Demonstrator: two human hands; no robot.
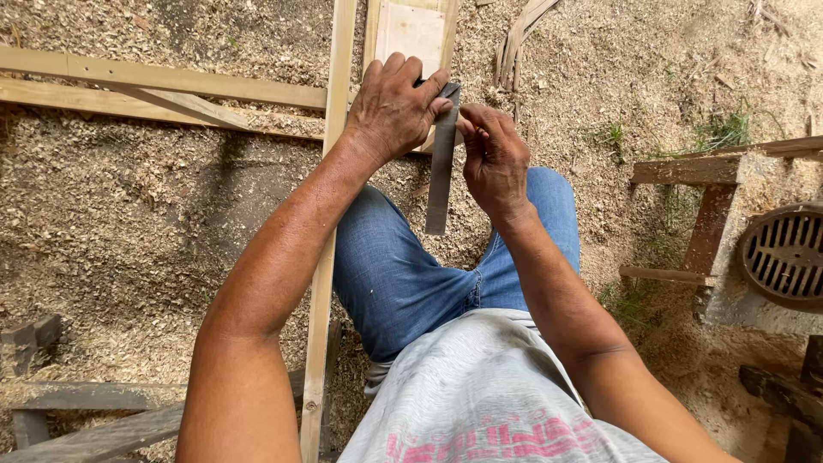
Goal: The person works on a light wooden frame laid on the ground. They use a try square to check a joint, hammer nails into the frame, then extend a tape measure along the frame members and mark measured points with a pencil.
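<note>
Above the knee, both hands meet on a flat grey metal bar point(441, 167). Left hand point(396, 107) curled over its top end, fingers closed on it. Right hand point(495, 159) pinching the bar's upper edge, fingers bent tight. Bar hangs down, lower end free over the jeans point(403, 274). Behind it, a pale board point(413, 33) between wood rails point(330, 257). Sawdust point(129, 223) all round. Round grate point(787, 255) far right.
</note>
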